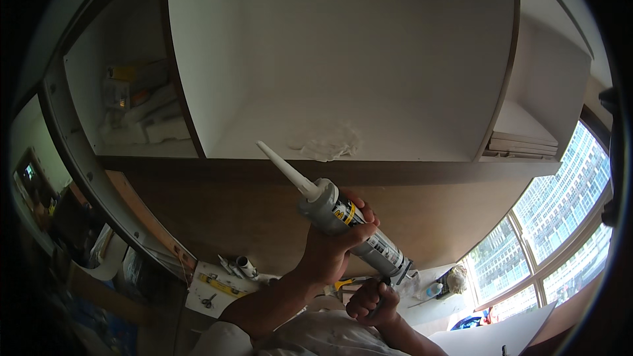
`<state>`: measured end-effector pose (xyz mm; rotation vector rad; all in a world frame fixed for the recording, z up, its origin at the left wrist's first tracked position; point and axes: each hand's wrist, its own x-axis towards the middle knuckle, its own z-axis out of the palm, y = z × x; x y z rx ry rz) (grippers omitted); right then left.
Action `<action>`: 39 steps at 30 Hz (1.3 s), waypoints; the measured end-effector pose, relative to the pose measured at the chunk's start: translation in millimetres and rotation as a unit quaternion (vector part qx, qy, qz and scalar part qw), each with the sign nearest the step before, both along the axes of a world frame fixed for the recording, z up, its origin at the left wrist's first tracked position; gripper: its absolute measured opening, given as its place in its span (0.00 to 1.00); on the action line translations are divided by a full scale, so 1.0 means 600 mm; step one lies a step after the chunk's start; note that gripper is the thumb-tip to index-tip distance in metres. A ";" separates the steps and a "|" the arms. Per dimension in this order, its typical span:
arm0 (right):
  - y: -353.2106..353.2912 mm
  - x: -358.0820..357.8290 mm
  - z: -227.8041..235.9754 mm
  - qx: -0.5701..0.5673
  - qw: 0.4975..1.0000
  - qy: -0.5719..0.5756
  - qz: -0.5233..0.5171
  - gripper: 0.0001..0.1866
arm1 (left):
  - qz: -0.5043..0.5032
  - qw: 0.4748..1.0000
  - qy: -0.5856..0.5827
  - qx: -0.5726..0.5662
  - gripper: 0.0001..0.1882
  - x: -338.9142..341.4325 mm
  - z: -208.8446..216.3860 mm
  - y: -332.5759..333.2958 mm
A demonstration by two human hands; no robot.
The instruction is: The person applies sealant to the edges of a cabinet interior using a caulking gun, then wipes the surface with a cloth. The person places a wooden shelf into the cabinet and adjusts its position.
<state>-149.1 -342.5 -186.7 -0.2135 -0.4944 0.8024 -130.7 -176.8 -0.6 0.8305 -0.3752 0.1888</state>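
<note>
Gripping a caulking gun (337, 213), both hands (330, 248) (374, 300) face a cabinet (369, 46) holding a crumpled wad (335, 144)

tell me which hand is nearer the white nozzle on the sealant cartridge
Left: the left hand wraps around the sealant cartridge, behind the white nozzle; the right hand grips the rear of the caulking gun, farther away.

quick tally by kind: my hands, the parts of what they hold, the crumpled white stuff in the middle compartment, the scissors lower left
Hands: 2 (left hand, right hand)
Sealant cartridge: 1
White nozzle: 1
Caulking gun: 1
Crumpled white bundle: 1
Scissors: 1 pair
Total: 7
</note>
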 end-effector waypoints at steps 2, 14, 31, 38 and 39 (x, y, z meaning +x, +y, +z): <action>0.000 0.001 -0.002 -0.006 1.000 0.008 0.000 0.22 | 0.007 1.000 0.011 -0.002 0.22 -0.001 -0.002 0.002; -0.007 0.000 -0.006 -0.012 1.000 0.014 0.009 0.23 | 0.011 0.998 0.048 -0.029 0.23 0.000 -0.018 0.005; -0.035 0.024 -0.026 -0.013 0.999 0.050 0.016 0.25 | 0.049 0.996 0.068 -0.015 0.23 0.025 -0.058 -0.016; -0.042 0.016 -0.026 -0.096 0.995 0.013 -0.033 0.26 | 0.048 0.997 0.061 -0.017 0.19 0.023 -0.066 -0.027; -0.043 0.017 -0.029 -0.096 0.995 0.015 -0.028 0.27 | 0.049 0.997 0.061 -0.018 0.19 0.022 -0.067 -0.027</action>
